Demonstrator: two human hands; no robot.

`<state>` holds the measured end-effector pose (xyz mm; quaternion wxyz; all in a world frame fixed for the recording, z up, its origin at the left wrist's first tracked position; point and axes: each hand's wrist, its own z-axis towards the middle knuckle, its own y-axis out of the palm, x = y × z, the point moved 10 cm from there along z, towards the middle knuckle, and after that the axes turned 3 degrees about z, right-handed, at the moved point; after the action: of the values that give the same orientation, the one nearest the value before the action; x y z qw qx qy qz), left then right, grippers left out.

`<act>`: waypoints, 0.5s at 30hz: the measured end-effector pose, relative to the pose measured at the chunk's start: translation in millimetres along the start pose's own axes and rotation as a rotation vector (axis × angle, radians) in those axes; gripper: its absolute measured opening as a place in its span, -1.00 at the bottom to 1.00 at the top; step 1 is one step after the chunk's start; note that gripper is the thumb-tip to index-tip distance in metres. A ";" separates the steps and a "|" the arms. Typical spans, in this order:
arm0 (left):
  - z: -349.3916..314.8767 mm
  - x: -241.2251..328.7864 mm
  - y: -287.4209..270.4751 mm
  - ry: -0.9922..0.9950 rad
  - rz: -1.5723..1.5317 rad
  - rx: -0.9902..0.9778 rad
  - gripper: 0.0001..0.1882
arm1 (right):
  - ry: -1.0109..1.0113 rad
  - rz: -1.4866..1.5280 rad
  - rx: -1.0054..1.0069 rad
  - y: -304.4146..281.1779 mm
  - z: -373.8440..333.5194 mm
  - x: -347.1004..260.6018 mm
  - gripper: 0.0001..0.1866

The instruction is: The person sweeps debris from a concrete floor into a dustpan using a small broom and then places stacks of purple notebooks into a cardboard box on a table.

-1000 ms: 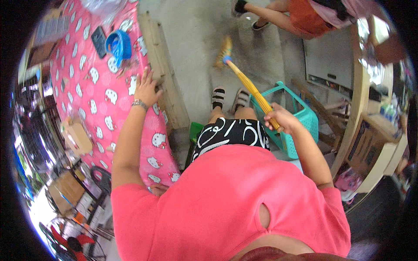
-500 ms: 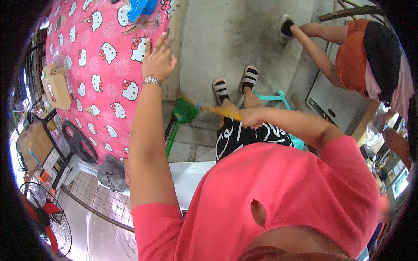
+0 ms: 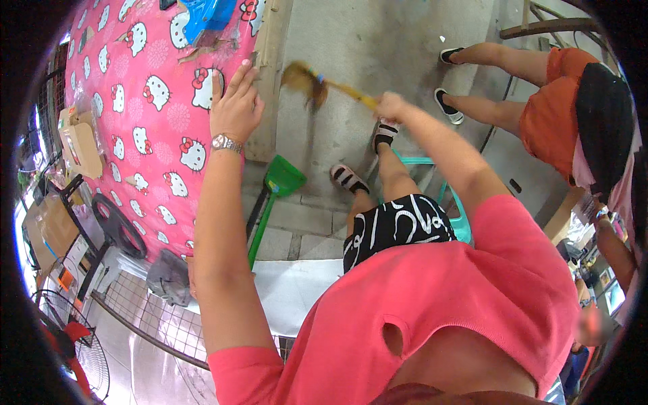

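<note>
The yellow-handled broom is over the concrete floor, its blurred head left of and slightly beyond the right fingers, near the table's wooden edge; contact with the floor cannot be told. Its long axis slants from the right hand leftward and away. That hand is the nearer, its fingers curled round the handle's end; the left hand lies open and flat, holding nothing, on the pink-covered table. A green dustpan stands nearer the person. No lettering is legible: cat faces decorate the cover, white looping strokes the black shorts.
</note>
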<state>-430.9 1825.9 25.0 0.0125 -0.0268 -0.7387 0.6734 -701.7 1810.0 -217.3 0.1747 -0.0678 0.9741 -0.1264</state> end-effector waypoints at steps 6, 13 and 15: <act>-1.0 6.1 -5.9 0.007 0.114 0.048 -0.82 | -0.279 0.170 0.528 45.1 -104.9 20.1 -0.68; -67.3 79.8 37.3 -0.070 0.056 -0.173 -0.71 | -0.077 -0.229 -0.074 134.9 -145.0 10.0 -0.67; -137.6 87.3 88.9 -0.175 -0.249 -0.165 -0.74 | -0.196 -0.236 0.118 117.2 -94.2 47.9 -0.73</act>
<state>-508.5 1975.7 -52.3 0.0292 0.1225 -0.7875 0.6033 -790.2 1934.9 -178.9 0.2563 -0.1834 0.9286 -0.1959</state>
